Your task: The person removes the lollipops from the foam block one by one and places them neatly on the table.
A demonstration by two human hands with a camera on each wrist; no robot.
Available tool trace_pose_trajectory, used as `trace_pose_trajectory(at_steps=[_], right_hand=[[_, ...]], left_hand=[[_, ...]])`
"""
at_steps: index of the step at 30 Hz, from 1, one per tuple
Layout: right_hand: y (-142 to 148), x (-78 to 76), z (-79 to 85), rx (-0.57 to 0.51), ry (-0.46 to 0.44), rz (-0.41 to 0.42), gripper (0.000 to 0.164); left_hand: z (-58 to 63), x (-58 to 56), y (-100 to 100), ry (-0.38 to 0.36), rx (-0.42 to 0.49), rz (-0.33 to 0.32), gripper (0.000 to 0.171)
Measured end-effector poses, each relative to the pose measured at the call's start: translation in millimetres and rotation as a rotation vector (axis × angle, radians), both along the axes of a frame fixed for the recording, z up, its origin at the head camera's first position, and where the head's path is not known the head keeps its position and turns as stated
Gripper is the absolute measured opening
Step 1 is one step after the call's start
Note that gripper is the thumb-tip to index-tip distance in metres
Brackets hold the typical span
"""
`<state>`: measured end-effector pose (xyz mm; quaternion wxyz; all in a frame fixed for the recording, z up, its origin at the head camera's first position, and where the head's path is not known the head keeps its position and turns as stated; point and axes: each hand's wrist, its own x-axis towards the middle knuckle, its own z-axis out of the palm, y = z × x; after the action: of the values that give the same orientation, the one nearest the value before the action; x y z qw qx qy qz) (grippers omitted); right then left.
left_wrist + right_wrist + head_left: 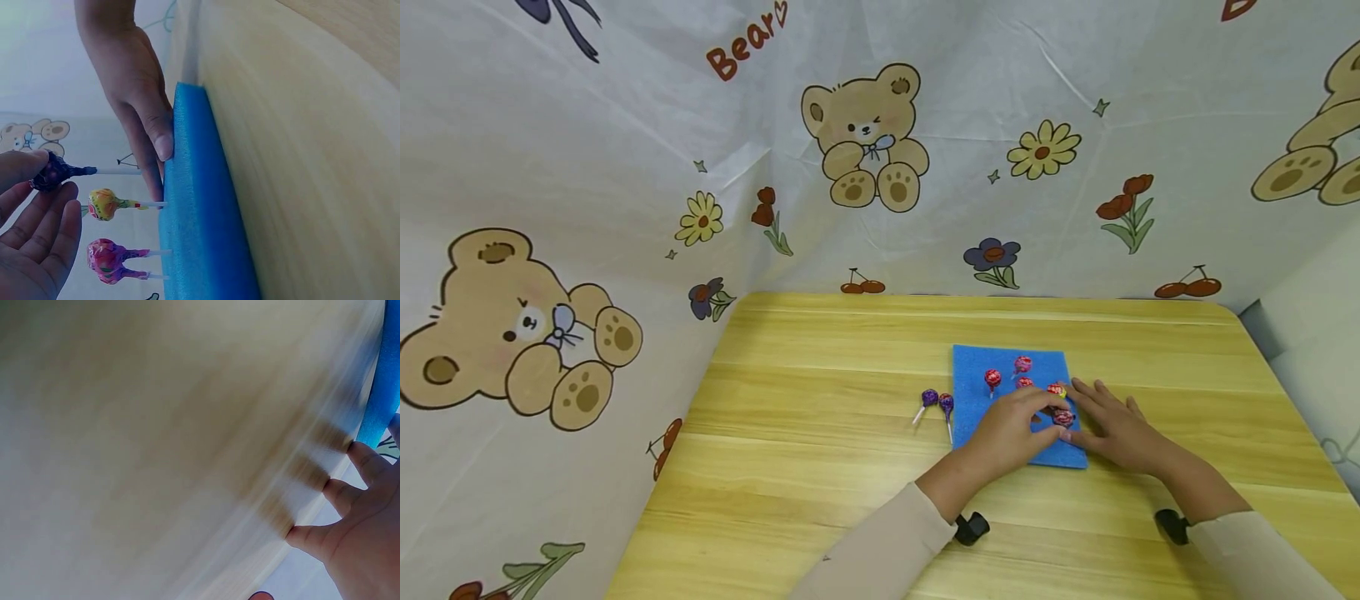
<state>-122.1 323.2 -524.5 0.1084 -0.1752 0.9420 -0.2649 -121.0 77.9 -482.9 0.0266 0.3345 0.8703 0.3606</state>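
Note:
My left hand (pixel 1009 427) pinches a dark-wrapped lollipop (pixel 53 173) by its head, between thumb and fingers. The lollipop's white stick (pixel 115 171) points at the face of a blue foam block (pixel 972 360); its tip is hidden behind the fingers of my right hand (pixel 1112 432). That right hand lies spread against the foam's right edge, with the thumb over the near corner and some fingertips on the table. A yellow lollipop (pixel 103 204) stands in the foam beside the held one. Pink-red lollipops (pixel 107 256) stand further along.
Several red-wrapped lollipops (pixel 992 379) stand upright toward the foam's far left. Left of the block, two purple lollipops (pixel 929 398) lie on the wooden table (pixel 820 467). A white cloth printed with bears (pixel 940 50) hangs behind the table and along its left side.

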Motion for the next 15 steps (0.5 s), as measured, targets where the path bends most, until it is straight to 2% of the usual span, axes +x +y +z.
trace_pose_trajectory(at_steps=[10, 15], right_hand=[[0, 0.4, -0.6, -0.003, -0.009, -0.003, 0.078], [-1, 0.5, -0.6, -0.003, -0.02, -0.011, 0.079]], left_hand=[[6.7, 2.4, -8, -0.02, 0.011, 0.011, 0.034], [6.6, 3.9, -14, -0.069, 0.072, 0.001, 0.034]])
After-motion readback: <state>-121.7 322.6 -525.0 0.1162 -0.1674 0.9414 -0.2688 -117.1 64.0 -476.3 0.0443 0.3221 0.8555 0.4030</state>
